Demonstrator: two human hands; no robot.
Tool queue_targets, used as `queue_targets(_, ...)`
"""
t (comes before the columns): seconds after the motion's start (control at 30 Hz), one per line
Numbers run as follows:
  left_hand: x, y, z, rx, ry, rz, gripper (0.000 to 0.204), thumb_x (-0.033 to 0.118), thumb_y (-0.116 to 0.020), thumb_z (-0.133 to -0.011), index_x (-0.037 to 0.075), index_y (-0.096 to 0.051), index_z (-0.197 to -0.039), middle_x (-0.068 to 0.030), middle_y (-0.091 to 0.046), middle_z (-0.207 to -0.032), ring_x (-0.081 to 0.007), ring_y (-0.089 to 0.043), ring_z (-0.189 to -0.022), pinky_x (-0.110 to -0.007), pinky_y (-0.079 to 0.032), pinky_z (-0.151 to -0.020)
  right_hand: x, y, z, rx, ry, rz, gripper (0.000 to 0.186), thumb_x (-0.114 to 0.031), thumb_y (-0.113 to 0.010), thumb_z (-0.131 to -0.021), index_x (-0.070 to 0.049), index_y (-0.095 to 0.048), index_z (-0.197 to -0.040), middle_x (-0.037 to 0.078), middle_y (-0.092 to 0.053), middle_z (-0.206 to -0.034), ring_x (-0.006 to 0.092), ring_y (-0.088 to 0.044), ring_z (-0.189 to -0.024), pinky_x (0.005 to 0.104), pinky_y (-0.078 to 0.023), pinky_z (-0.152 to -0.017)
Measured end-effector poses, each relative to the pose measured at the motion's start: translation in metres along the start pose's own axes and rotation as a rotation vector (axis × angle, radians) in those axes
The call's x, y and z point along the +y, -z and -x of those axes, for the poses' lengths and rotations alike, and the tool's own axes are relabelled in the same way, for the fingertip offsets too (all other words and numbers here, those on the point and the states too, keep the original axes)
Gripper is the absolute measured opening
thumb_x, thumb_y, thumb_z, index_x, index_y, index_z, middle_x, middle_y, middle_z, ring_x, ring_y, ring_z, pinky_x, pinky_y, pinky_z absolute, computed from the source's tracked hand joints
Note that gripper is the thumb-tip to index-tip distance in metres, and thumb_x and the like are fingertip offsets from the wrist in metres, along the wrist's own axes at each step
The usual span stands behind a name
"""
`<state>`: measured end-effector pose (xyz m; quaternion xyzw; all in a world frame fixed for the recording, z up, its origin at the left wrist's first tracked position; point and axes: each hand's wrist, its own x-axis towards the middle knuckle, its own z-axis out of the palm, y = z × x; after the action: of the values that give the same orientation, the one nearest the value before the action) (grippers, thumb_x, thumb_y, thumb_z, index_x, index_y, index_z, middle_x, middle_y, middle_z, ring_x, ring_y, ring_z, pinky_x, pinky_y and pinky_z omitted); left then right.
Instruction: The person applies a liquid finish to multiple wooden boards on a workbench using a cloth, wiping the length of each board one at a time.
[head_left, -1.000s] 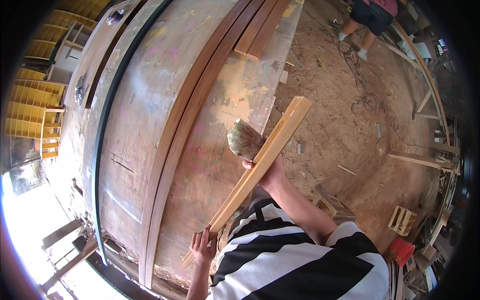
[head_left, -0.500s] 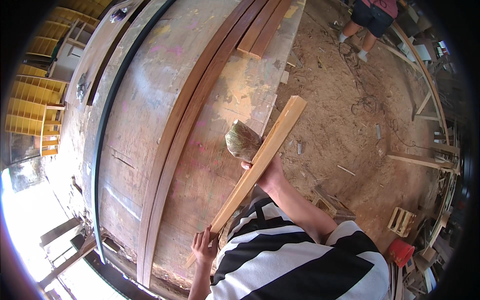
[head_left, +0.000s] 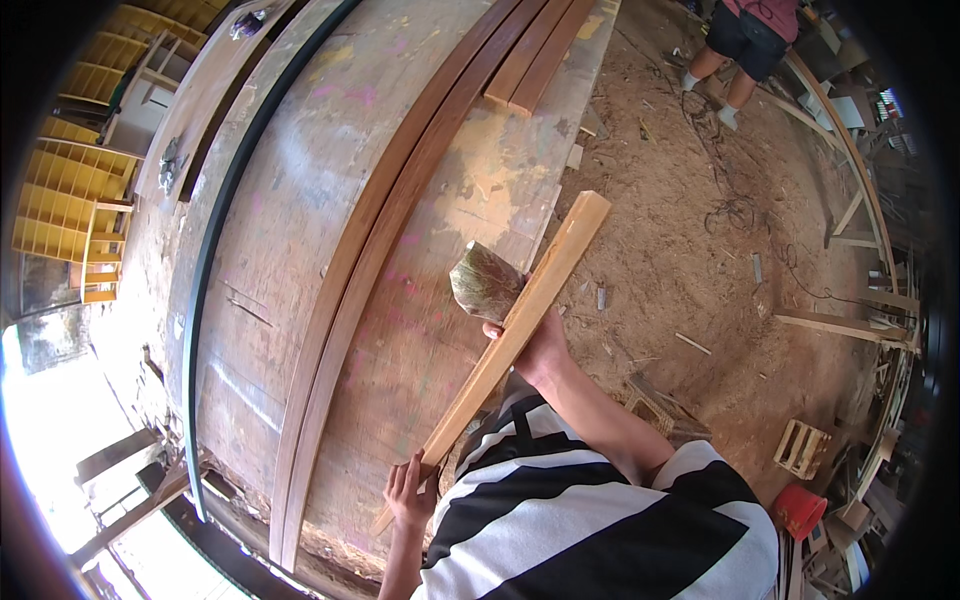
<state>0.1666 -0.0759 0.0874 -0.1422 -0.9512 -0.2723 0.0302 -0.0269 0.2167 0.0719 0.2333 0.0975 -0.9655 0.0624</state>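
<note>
A light-brown wooden batten [head_left: 540, 290] slants across in front of me, its far end over the bench edge. My left hand [head_left: 410, 488] is closed around its lower part, near my shirt. Farther up, my right hand [head_left: 541, 350] grips the same batten from the right side and beneath, its thumb tip showing at the left edge. Just beyond that thumb is a greenish-brown, faceted object [head_left: 486, 280] with a small pale tip; I cannot tell whether it rests on the bench or is held. The batten hides part of my right fingers.
Long reddish-brown boards [head_left: 375, 235] lie along the paint-stained workbench [head_left: 270, 250], with shorter boards [head_left: 540, 60] at the far end. A dark curved strip [head_left: 215, 210] runs along its left. Another person [head_left: 745, 50] stands at the far right. A red bucket [head_left: 800, 512] and a small wooden crate [head_left: 802, 448] sit on the dirt floor.
The view has shifted very slightly, so the bench and boards sit a little differently in the picture. Both hands keep their grip on the batten, which stays almost in place.
</note>
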Motion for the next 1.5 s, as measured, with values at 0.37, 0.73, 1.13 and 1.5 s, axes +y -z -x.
queue_targets(0.37, -0.027, -0.008, 0.013, -0.143, 0.338, 0.32, 0.06, -0.002, -0.074, -0.081, 0.003, -0.06, -0.139, -0.0154, -0.064, -0.088, -0.0305, -0.064, -0.079, -0.039, -0.053, -0.078, 0.025, -0.003, -0.016, 0.466, 0.093, 0.188, 0.04, -0.046, -0.046, -0.106, -0.01, -0.06, -0.119, 0.005, -0.067, -0.108, 0.0194, -0.062, -0.103, 0.0395, -0.047, -0.099)
queue_targets(0.73, -0.065, -0.012, 0.006, -0.271, 0.671, 1.026, 0.036, 0.006, -0.064, -0.099, 0.004, -0.051, -0.133, -0.0081, -0.066, -0.116, -0.0144, -0.06, -0.105, -0.027, -0.046, -0.091, 0.039, 0.01, -0.025, 0.189, 0.248, 0.363, 0.037, -0.049, -0.061, -0.101, -0.016, -0.061, -0.117, -0.004, -0.063, -0.1, 0.0095, -0.059, -0.09, 0.0291, -0.049, -0.079)
queue_targets(1.13, -0.081, -0.021, 0.02, -0.233, 0.592, 0.748, 0.053, 0.028, -0.082, -0.088, 0.002, -0.053, -0.124, -0.0136, -0.072, -0.104, -0.02, -0.07, -0.093, -0.035, -0.054, -0.082, 0.063, 0.01, -0.016, 0.228, 0.341, 0.641, 0.039, -0.037, -0.069, -0.099, -0.004, -0.063, -0.119, 0.001, -0.067, -0.105, 0.0091, -0.062, -0.09, 0.0299, -0.053, -0.072)
queue_targets(1.5, -0.065, -0.016, 0.025, -0.159, 0.536, 0.355, 0.073, 0.039, -0.091, -0.069, 0.005, -0.053, -0.121, -0.0224, -0.07, -0.102, -0.0403, -0.071, -0.098, -0.044, -0.056, -0.085, 0.077, 0.018, -0.031, 0.114, 0.369, 0.829, 0.036, -0.021, -0.082, -0.089, -0.004, -0.063, -0.114, 0.004, -0.069, -0.106, 0.0117, -0.065, -0.093, 0.0302, -0.053, -0.081)
